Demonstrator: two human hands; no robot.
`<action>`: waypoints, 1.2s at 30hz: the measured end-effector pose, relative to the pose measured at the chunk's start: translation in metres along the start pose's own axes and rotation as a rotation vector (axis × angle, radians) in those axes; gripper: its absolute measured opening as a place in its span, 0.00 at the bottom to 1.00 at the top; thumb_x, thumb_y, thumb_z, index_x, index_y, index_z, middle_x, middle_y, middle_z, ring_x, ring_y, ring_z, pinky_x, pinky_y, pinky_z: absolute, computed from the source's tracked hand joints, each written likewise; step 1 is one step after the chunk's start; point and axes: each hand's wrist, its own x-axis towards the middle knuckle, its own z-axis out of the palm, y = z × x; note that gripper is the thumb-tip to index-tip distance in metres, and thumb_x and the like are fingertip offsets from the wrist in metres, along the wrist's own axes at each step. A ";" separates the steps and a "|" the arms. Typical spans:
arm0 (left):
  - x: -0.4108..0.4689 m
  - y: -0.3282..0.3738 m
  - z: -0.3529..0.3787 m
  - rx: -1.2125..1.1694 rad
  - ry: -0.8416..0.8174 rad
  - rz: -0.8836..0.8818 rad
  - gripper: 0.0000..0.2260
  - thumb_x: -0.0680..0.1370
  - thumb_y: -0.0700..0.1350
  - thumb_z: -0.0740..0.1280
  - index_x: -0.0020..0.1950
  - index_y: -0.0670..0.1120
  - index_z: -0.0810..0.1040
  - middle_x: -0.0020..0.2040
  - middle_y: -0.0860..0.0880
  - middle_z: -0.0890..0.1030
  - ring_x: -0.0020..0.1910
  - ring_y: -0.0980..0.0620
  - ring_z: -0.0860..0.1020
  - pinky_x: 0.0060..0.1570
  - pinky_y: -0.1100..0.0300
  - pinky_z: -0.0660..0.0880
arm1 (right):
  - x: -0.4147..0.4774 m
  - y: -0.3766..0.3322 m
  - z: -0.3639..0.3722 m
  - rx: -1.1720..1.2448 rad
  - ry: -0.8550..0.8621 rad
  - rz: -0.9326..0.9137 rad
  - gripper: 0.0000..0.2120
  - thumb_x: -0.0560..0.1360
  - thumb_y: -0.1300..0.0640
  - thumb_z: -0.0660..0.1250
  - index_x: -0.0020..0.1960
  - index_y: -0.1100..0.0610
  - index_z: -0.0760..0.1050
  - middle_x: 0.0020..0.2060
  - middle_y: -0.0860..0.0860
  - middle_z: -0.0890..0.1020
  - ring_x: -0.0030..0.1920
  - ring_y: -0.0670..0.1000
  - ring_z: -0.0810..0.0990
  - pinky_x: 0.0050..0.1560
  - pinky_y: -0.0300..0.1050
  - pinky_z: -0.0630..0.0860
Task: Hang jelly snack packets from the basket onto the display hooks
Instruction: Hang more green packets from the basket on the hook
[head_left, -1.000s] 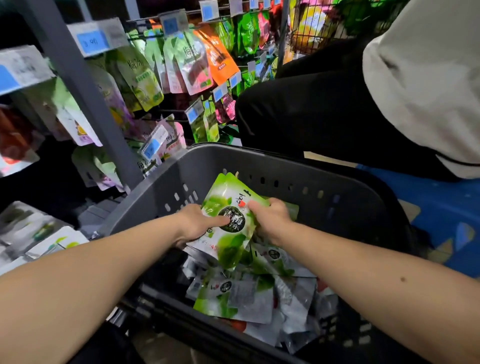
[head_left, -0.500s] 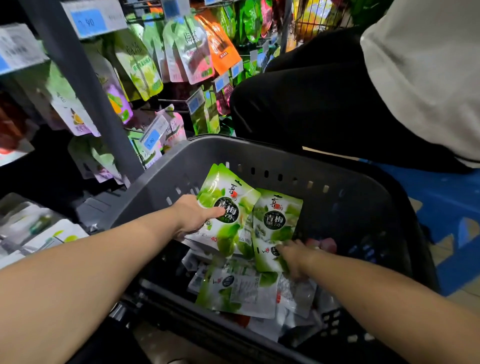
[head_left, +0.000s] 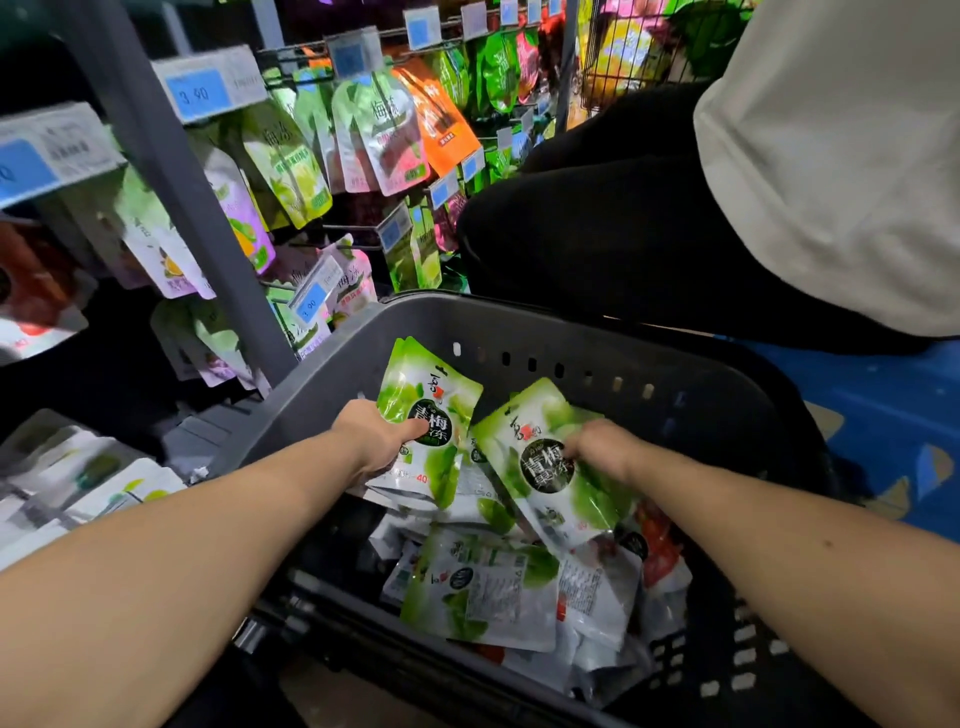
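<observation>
Your right hand lifted its packet higher over the basket, fingers pinching it; left hand grips a stack.

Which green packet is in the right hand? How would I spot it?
Look inside the big grey plastic basket. Two green jelly packets with round black labels are held above the pile. It is the lower, more tilted green packet, held by the right hand.
</observation>
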 end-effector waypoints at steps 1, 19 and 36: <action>0.000 -0.001 -0.001 -0.045 0.006 -0.005 0.23 0.74 0.60 0.75 0.42 0.39 0.78 0.30 0.43 0.76 0.28 0.45 0.73 0.34 0.56 0.72 | 0.000 -0.004 -0.001 0.137 0.014 0.026 0.04 0.75 0.60 0.70 0.43 0.59 0.77 0.40 0.56 0.78 0.41 0.54 0.77 0.43 0.44 0.73; -0.031 0.017 0.012 -0.402 -0.135 0.085 0.18 0.77 0.60 0.72 0.47 0.44 0.84 0.40 0.47 0.86 0.35 0.51 0.81 0.33 0.66 0.74 | -0.024 -0.051 0.027 0.730 -0.197 0.227 0.13 0.82 0.58 0.64 0.65 0.61 0.74 0.61 0.61 0.80 0.58 0.62 0.82 0.58 0.65 0.80; -0.055 0.036 0.004 -0.485 -0.249 0.026 0.19 0.80 0.57 0.68 0.56 0.42 0.85 0.49 0.43 0.87 0.48 0.44 0.87 0.51 0.52 0.82 | -0.028 -0.066 0.044 0.843 -0.284 0.203 0.08 0.81 0.60 0.68 0.58 0.63 0.78 0.48 0.60 0.86 0.43 0.58 0.86 0.44 0.57 0.84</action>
